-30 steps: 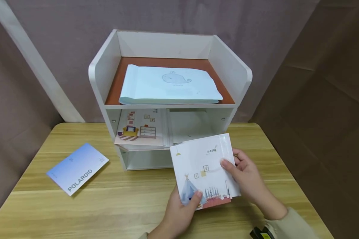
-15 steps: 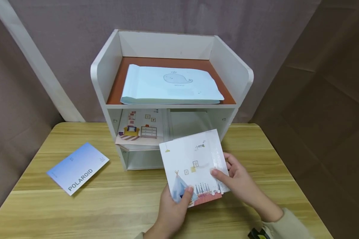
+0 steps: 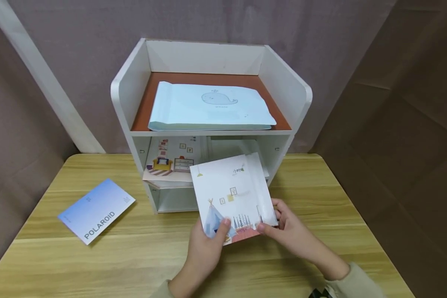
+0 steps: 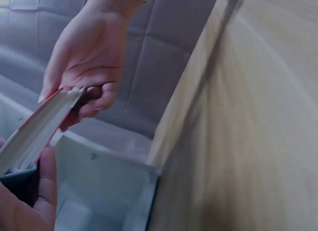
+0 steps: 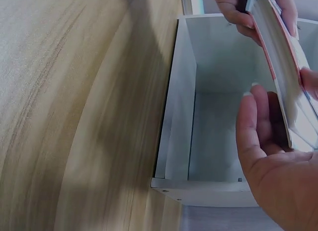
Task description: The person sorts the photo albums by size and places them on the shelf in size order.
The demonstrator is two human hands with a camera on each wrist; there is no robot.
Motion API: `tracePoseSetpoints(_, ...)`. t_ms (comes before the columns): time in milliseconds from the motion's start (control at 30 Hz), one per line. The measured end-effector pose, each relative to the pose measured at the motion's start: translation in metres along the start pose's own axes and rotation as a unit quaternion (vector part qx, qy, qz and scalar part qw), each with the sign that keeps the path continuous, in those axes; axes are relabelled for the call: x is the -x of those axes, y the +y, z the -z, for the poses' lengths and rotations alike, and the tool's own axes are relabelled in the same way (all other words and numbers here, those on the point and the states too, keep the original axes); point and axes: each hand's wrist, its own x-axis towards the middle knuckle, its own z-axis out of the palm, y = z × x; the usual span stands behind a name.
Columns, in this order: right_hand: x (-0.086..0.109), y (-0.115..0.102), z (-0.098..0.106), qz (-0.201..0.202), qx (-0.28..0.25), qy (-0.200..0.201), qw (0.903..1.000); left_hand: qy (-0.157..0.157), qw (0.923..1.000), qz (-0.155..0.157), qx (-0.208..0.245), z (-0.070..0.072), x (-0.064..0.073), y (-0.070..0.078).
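Observation:
In the head view, a square white booklet [image 3: 223,182] with a blue tent and a pink rug printed on it is tilted in front of the shelf. My left hand [image 3: 205,248] grips its lower left edge, the thumb on the cover. At the lower right corner my right hand [image 3: 294,236] pinches it between thumb and fingers. A pale strip [image 3: 258,182] along its right side sticks out past the cover. Seen edge-on in the right wrist view, the booklet [image 5: 280,57] shows red-edged covers slightly parted around white pages.
A white shelf unit [image 3: 119,95] stands behind the hands. On its brown top lies a pale blue whale-print packet [image 3: 212,107]. Another printed booklet [image 3: 171,161] sits in the middle compartment, left side. A blue POLAROID card [image 3: 97,211] lies on the wooden table [image 3: 115,269], at left.
Both hands have carried the booklet left and slightly toward the shelf. My right hand has shifted down to the lower right corner, and the pale strip now juts above the cover's top edge.

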Motion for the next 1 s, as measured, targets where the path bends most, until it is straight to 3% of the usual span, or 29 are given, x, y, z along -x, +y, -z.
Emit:
tracePoseSetpoints(200,0.002,0.000,0.001,-0.001,0.027,-0.026,0.9993,0.010,0.9995,0.000,-0.032,0.007,-0.009,0.008)
tracePoseSetpoints(333,0.003,0.000,0.001,-0.003,0.035,-0.032,0.9989,-0.001,0.9987,0.012,-0.049,0.011,-0.013,0.014)
tracePoseSetpoints(533,0.000,-0.001,-0.001,-0.008,-0.027,-0.023,0.9993,-0.046,0.9978,0.002,-0.048,0.018,-0.017,0.031)
tracePoseSetpoints(700,-0.003,-0.004,-0.004,-0.014,-0.050,0.012,0.9986,-0.082,0.9958,0.015,0.039,0.025,-0.021,0.043)
tracePoseSetpoints(833,-0.005,-0.007,-0.005,-0.027,-0.041,0.045,0.9978,-0.103,0.9866,0.044,0.118,0.027,-0.023,0.046)
tracePoseSetpoints(1000,-0.006,-0.009,-0.006,-0.032,-0.035,0.064,0.9968,-0.116,0.9833,0.054,0.129,0.027,-0.023,0.043)
